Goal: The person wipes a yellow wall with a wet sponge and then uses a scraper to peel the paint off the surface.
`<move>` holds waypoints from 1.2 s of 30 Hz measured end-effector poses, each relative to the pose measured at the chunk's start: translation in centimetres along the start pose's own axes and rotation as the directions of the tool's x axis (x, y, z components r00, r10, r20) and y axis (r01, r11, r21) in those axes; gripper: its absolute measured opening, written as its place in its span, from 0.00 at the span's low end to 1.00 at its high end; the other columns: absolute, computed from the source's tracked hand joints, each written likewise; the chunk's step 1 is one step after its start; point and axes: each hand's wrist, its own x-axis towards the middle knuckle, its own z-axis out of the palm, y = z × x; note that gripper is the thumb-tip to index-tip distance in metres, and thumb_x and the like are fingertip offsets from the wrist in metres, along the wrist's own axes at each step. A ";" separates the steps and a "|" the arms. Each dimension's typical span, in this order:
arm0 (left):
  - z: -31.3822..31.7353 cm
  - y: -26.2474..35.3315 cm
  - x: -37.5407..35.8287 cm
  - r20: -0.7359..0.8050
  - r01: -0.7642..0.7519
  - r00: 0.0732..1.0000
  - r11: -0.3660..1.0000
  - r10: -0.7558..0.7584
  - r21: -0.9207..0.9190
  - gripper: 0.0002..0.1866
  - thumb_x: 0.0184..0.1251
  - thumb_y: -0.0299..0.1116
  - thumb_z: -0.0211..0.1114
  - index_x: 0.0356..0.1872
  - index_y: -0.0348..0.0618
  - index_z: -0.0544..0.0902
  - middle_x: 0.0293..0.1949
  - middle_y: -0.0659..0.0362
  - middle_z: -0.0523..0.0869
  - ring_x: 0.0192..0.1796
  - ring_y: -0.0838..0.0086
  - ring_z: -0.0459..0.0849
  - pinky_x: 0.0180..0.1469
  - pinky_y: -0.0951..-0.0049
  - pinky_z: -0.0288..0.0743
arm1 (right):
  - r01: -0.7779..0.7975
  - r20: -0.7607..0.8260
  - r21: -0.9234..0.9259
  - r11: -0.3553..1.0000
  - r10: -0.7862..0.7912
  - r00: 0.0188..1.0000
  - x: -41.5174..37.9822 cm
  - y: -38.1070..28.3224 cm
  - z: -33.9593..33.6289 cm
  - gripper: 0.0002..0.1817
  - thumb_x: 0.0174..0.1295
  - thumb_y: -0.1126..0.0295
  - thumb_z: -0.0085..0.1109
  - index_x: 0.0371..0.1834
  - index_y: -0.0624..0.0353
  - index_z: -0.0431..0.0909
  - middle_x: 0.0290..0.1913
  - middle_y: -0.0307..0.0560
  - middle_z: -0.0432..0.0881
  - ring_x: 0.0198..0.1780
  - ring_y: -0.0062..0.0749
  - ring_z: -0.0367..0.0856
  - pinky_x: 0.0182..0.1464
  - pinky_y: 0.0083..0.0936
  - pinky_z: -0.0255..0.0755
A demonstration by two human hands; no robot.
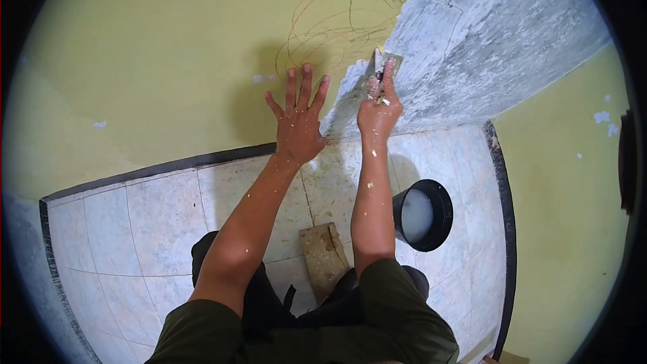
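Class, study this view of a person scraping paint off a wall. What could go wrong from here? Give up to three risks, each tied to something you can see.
1. The left hand lies flat on the wall beside the scraper held by the right hand; a slip might cut it.
2. The open black bucket of cloudy liquid stands close by the person's knee and could be knocked over.
3. Paint flakes speckle both arms and the tiled floor, which may turn slippery.

Under the spread fingers [306, 87] of the left hand [296, 128] the wall [148, 61] is pale yellow-green with thin dark scribbled loops. Beyond the right hand's [379, 111] fingers the scraped patch [485, 34] is mottled grey and white. The floor tiles [162, 216] are off-white, edged by a black skirting band [168, 165]; the bucket [441, 219] is black.
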 end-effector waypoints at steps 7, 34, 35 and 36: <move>0.6 -0.1 0.7 -0.092 0.023 0.995 0.999 -0.026 -0.037 0.59 0.43 0.22 0.72 0.82 0.63 0.56 0.86 0.56 0.40 0.86 0.51 0.36 0.69 0.12 0.36 | -0.010 0.080 -0.125 0.992 0.020 0.997 -0.8 0.6 -0.9 0.29 0.66 0.79 0.60 0.72 0.49 0.76 0.37 0.67 0.84 0.36 0.61 0.83 0.42 0.37 0.77; -0.2 -0.8 0.2 -0.074 -0.002 0.997 1.000 0.001 -0.007 0.56 0.46 0.21 0.69 0.81 0.63 0.57 0.86 0.58 0.43 0.86 0.56 0.37 0.70 0.13 0.34 | -0.059 0.044 0.149 0.987 0.053 0.998 3.5 -1.1 -1.3 0.24 0.70 0.75 0.60 0.70 0.57 0.77 0.59 0.69 0.82 0.60 0.55 0.85 0.54 0.32 0.77; -0.3 -1.0 0.0 -0.081 -0.026 0.996 1.000 0.027 0.013 0.56 0.46 0.21 0.69 0.81 0.63 0.57 0.86 0.58 0.43 0.86 0.56 0.38 0.70 0.13 0.34 | -0.017 0.013 0.135 0.991 0.015 1.000 3.1 -0.3 -0.8 0.25 0.69 0.75 0.60 0.71 0.56 0.76 0.57 0.70 0.83 0.59 0.56 0.85 0.54 0.33 0.77; -0.2 -1.0 0.0 -0.082 -0.033 0.996 0.999 0.033 0.011 0.56 0.46 0.21 0.69 0.81 0.63 0.57 0.86 0.58 0.43 0.86 0.56 0.38 0.70 0.13 0.34 | -0.015 0.007 0.131 0.991 0.014 1.000 2.3 0.4 -0.7 0.25 0.69 0.75 0.60 0.71 0.56 0.76 0.57 0.70 0.83 0.59 0.56 0.85 0.54 0.33 0.77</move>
